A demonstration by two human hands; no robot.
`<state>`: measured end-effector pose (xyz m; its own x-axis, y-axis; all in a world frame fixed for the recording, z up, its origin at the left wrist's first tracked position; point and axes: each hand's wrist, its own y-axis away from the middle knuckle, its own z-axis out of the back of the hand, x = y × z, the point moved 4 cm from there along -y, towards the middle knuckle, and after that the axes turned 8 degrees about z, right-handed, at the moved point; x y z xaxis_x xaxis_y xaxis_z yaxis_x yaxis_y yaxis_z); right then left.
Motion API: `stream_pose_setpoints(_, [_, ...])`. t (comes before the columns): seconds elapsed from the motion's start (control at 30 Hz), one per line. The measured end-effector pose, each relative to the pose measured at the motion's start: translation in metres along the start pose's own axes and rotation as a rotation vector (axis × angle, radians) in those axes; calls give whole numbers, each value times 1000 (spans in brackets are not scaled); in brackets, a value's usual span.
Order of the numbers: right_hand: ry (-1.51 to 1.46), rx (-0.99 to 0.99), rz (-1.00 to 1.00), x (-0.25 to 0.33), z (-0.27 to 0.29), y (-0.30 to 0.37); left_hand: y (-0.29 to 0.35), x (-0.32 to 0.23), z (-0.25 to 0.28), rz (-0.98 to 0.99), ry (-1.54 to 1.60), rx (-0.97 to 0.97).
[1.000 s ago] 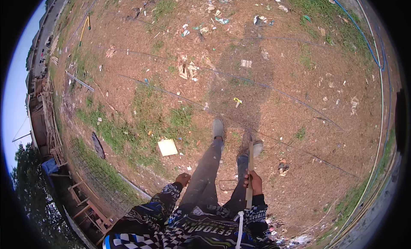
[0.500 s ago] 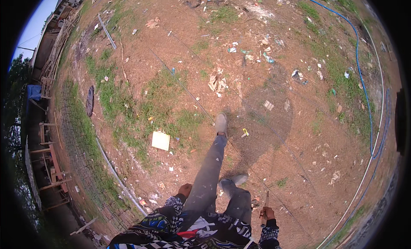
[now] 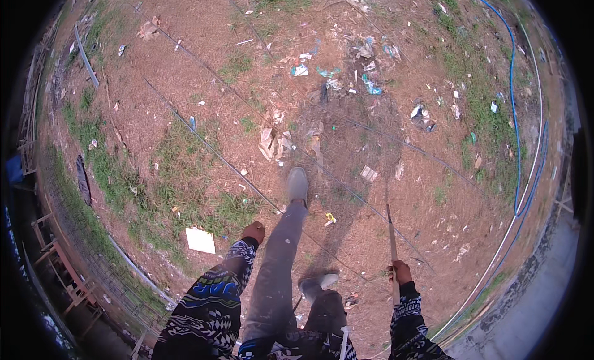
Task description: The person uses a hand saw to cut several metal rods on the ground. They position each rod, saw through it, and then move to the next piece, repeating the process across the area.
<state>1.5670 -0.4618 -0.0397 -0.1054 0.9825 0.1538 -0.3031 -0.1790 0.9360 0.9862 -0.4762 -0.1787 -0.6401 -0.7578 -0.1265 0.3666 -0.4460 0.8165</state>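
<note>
swung forward since the earlier frame, the right hand [image 3: 401, 272] grips a flat tan strip [image 3: 392, 239] that now shows longer, seemingly just being carried; its tip points ahead. the left hand [image 3: 253, 232], well apart, is curled, contents unclear. beyond the left shoe [image 3: 297, 184] lie crumpled tan scraps [image 3: 268, 143].

My right hand [image 3: 401, 272] is wrapped in a grip, its forearm [image 3: 407, 317] running back from it toward me. Well left of that grip and higher in view, my left hand [image 3: 254, 232] hangs, fingers apparently curled, its arm [image 3: 210, 301] slanting back.
</note>
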Motion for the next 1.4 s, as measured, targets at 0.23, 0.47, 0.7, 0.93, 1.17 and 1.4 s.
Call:
stream_pose_setpoints(0.23, [362, 80, 118, 113, -38, -20, -224, -272, 47, -460, -247, -22])
stream_pose_setpoints(0.47, [304, 108, 36, 137, -15, -10, -325, -433, -12, -855, -488, -386])
stream_pose_setpoints(0.7, [360, 103, 52, 125, -21, -7, -337, -429, -27, -822, -782, -230])
stream_pose_setpoints(0.93, [383, 9, 225, 79, -31, -9, -204, -383, 45, -1062, -553, -89])
stream_pose_setpoints(1.17, [298, -89, 296, 18, -55, -20, 44, -348, 128, -966, -456, 0])
stream_pose_setpoints(1.4, [-448, 51, 252, -26, -105, -6, 272, -286, 136, -1007, -369, 76])
